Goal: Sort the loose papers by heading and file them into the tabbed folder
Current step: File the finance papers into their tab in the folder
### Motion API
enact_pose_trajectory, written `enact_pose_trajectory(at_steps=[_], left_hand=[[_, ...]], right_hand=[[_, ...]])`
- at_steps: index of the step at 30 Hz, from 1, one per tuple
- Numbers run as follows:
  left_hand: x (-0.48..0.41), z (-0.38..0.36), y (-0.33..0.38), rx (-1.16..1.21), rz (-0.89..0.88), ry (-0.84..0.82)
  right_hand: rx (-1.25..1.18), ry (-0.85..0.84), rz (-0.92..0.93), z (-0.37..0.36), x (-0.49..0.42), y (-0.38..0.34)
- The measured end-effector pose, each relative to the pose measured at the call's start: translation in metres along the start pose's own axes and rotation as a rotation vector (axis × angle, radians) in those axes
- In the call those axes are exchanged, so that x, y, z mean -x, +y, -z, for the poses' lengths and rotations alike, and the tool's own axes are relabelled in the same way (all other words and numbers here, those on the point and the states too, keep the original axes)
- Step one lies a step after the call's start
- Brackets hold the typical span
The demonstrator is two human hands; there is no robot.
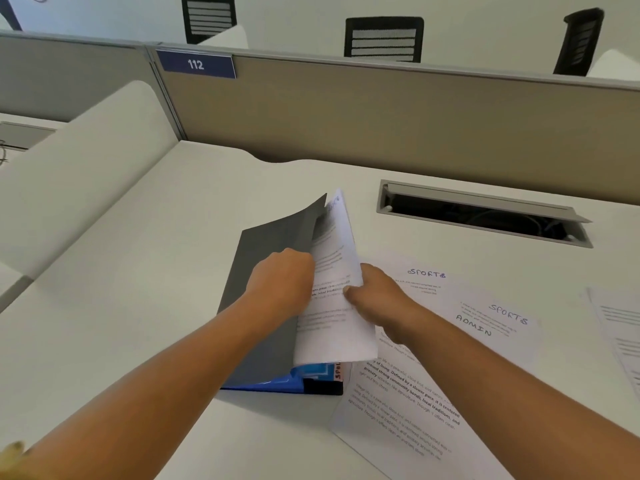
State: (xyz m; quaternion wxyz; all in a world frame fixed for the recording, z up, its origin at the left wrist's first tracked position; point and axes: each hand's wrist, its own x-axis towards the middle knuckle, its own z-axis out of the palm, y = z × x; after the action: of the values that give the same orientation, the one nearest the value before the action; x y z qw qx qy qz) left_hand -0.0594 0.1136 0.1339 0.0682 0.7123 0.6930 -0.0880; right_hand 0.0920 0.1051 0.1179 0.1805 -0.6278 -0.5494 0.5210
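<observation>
Forearms (173,375) lead to the left hand (282,275) gripping the grey plastic folder flap (273,237), right hand (377,296) pinching white printed sheets (332,327): seat them squarely before letting go

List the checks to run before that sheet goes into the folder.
1. Folder open: ok, grey cover lifted.
2. Sheet gripped: ok, left hand and right hand both hold it.
3. Sheet's heading read: cannot tell, blurred.
4. Right tab chosen: cannot tell, tabs mostly hidden.
5. Loose papers all filed: not ok, several lie on the desk.
</observation>
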Motion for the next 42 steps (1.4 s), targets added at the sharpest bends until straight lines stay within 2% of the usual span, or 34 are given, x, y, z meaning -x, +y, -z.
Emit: enact_pose_trajectory(at_steps=[3,7,14,20,25,31,35,39,42], left_hand=[[0.002,0.003,0.001,0.041,0.008,0.013],[0.003,0.006,0.000,0.085,0.016,0.025],[0.005,0.010,0.006,0.090,0.001,-0.003],[0.002,0.011,0.002,0.108,0.006,0.062],[-0.002,0.011,0.005,0.131,0.007,0.085],[-0.006,0.004,0.002,0.135,0.012,0.120],[-0.007,0.003,0.003,0.161,0.006,0.119],[-0.008,-0.001,0.003,0.162,0.015,0.136],[-0.010,-0.004,0.002,0.167,0.006,0.124]], right_hand=[[-0.106,0.127,-0.022,-0.007,-0.004,0.007],[-0.068,0.290,0.060,-0.026,0.002,0.019],[-0.003,0.206,0.152,-0.054,0.000,0.015],[-0.092,0.363,0.166,-0.057,0.004,0.015],[-0.074,0.193,0.110,-0.071,0.009,0.012],[-0.019,0.251,0.078,-0.068,0.003,0.018],[0.068,0.176,0.093,-0.069,0.003,0.017],[0.028,0.243,0.088,-0.066,0.003,0.020],[0.095,0.208,0.113,-0.067,0.006,0.024]])
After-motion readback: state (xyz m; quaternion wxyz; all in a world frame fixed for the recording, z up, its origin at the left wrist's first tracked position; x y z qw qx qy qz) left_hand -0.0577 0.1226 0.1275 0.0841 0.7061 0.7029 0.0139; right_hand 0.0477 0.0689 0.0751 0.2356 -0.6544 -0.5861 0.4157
